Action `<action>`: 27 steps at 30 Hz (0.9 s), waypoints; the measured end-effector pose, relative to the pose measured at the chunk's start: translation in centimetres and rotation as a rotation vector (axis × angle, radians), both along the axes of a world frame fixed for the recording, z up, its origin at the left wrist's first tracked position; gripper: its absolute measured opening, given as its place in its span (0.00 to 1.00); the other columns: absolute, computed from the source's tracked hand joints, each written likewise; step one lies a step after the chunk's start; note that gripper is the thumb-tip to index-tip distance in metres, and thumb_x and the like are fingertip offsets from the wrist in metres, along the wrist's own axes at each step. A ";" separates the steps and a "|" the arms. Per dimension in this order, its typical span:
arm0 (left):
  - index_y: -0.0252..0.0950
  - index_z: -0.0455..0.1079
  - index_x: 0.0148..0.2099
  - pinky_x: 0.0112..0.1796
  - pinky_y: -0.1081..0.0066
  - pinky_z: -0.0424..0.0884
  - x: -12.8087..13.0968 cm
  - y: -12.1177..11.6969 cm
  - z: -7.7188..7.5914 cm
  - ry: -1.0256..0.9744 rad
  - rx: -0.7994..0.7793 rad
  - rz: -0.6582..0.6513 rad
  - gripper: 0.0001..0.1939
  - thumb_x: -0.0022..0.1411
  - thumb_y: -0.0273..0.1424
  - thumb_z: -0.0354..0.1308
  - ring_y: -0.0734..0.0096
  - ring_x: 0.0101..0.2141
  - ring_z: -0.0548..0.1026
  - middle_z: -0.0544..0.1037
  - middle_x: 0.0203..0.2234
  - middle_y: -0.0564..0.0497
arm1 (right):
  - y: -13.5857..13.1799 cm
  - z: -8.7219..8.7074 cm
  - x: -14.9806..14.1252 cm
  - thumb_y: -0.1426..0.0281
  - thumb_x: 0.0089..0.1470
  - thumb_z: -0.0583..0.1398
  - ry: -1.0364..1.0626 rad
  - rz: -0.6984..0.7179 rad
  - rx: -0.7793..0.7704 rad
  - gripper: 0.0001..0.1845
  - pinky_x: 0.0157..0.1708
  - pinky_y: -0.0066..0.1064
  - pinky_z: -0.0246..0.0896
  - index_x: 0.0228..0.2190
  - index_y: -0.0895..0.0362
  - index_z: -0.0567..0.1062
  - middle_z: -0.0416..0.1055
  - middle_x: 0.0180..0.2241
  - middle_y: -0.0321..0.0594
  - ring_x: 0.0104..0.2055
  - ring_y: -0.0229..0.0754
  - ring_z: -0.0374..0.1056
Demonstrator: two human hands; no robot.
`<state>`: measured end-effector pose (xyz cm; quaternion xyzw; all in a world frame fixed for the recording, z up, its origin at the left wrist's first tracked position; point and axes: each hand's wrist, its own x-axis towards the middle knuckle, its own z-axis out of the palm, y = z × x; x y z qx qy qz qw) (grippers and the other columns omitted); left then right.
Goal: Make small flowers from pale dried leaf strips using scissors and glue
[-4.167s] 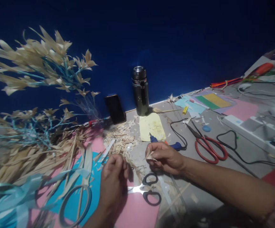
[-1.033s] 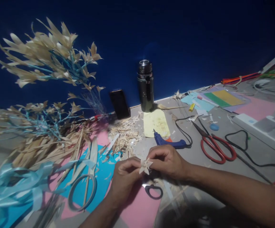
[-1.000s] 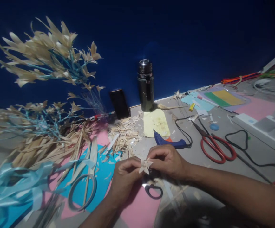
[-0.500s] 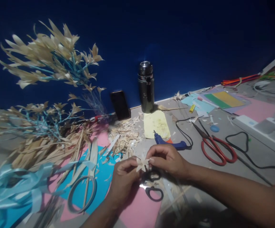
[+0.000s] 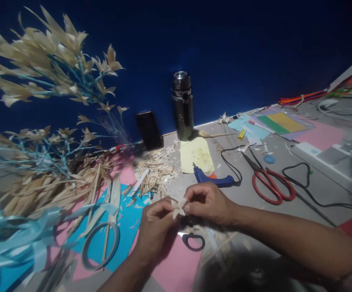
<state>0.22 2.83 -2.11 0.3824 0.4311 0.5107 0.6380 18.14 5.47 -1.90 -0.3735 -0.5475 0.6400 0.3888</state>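
A small cream flower with pointed petals, apparently of dried leaf, is pinched between both hands at the centre. My left hand grips a petal from the left, thumb and fingers together. From the right, my right hand pinches the same flower, its fingers curled. Beneath them lies a pair of black-handled scissors, partly hidden by the hands. Just beyond my right hand rests a blue glue gun, its nozzle over a yellow sheet.
Red-handled scissors and a white power strip lie right. A flask and phone stand against the blue wall. Left are leaf flowers on blue stems, light-blue ribbon and a tape roll.
The flower has turned slightly between my fingers, its petals at a new angle. Both hands keep their pinch. The whole view has shifted a little, with the surroundings now further left and higher.
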 end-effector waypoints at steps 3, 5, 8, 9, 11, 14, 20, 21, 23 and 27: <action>0.35 0.77 0.21 0.25 0.74 0.67 0.0 0.0 -0.1 -0.090 -0.097 0.010 0.15 0.39 0.34 0.80 0.75 0.21 0.69 0.74 0.19 0.54 | 0.0 0.0 0.0 0.66 0.48 0.68 0.059 -0.027 0.006 0.09 0.26 0.27 0.59 0.26 0.60 0.78 0.73 0.22 0.36 0.24 0.35 0.66; 0.34 0.79 0.24 0.24 0.74 0.66 0.0 0.0 -0.2 -0.079 -0.135 -0.027 0.15 0.39 0.36 0.80 0.75 0.21 0.70 0.76 0.20 0.51 | 0.1 0.0 -0.1 0.65 0.50 0.68 0.117 -0.020 -0.025 0.10 0.30 0.29 0.63 0.27 0.60 0.78 0.75 0.24 0.38 0.26 0.38 0.70; 0.33 0.81 0.26 0.24 0.75 0.66 0.1 0.1 -0.2 -0.050 -0.170 -0.043 0.16 0.38 0.37 0.80 0.76 0.21 0.71 0.78 0.21 0.48 | 0.4 0.1 -0.1 0.63 0.51 0.68 0.173 -0.008 -0.065 0.12 0.32 0.31 0.65 0.27 0.60 0.78 0.77 0.25 0.40 0.28 0.39 0.72; 0.33 0.81 0.26 0.24 0.75 0.66 0.0 0.1 -0.2 -0.038 -0.156 -0.037 0.15 0.39 0.37 0.80 0.76 0.21 0.70 0.78 0.21 0.48 | 0.4 0.1 -0.1 0.63 0.51 0.68 0.171 -0.006 -0.070 0.12 0.31 0.30 0.64 0.27 0.60 0.78 0.77 0.25 0.39 0.27 0.38 0.71; 0.33 0.81 0.25 0.23 0.75 0.65 -0.2 0.2 -0.4 0.025 -0.081 -0.021 0.13 0.44 0.36 0.78 0.77 0.21 0.69 0.77 0.21 0.49 | 0.4 0.2 0.0 0.63 0.51 0.68 0.151 0.003 -0.073 0.13 0.28 0.28 0.62 0.27 0.60 0.77 0.75 0.23 0.37 0.25 0.36 0.69; 0.35 0.80 0.24 0.23 0.74 0.65 -0.7 0.3 -0.6 0.192 0.081 0.018 0.09 0.52 0.32 0.72 0.74 0.23 0.71 0.76 0.25 0.49 | 0.2 0.3 0.3 0.61 0.53 0.66 0.108 0.054 -0.044 0.14 0.25 0.26 0.59 0.25 0.59 0.75 0.73 0.21 0.36 0.23 0.34 0.65; 0.39 0.81 0.26 0.27 0.71 0.70 -1.4 0.4 -0.5 0.477 0.392 0.073 0.08 0.55 0.25 0.65 0.65 0.30 0.76 0.80 0.28 0.47 | 0.1 0.1 0.4 0.66 0.49 0.68 -0.066 0.146 0.067 0.12 0.21 0.23 0.54 0.21 0.60 0.75 0.70 0.19 0.34 0.20 0.33 0.61; 0.39 0.81 0.26 0.28 0.71 0.71 -1.3 0.4 -0.4 0.504 0.433 0.088 0.08 0.56 0.25 0.64 0.66 0.30 0.76 0.80 0.28 0.47 | 0.1 0.1 0.4 0.67 0.47 0.69 -0.105 0.149 0.099 0.10 0.20 0.23 0.53 0.22 0.60 0.76 0.69 0.19 0.33 0.21 0.32 0.61; 0.39 0.80 0.26 0.29 0.71 0.71 -1.3 0.4 -0.4 0.541 0.487 0.124 0.09 0.56 0.24 0.62 0.67 0.29 0.76 0.80 0.27 0.49 | 0.2 0.1 0.3 0.69 0.47 0.69 -0.157 0.165 0.151 0.09 0.21 0.23 0.53 0.23 0.60 0.77 0.70 0.19 0.33 0.21 0.33 0.62; 0.39 0.79 0.26 0.29 0.71 0.71 -1.2 0.4 -0.3 0.580 0.526 0.161 0.10 0.58 0.24 0.61 0.67 0.29 0.77 0.79 0.28 0.49 | 0.1 0.2 0.2 0.68 0.55 0.63 -0.176 0.190 0.219 0.11 0.27 0.26 0.60 0.24 0.60 0.79 0.74 0.23 0.37 0.26 0.36 0.68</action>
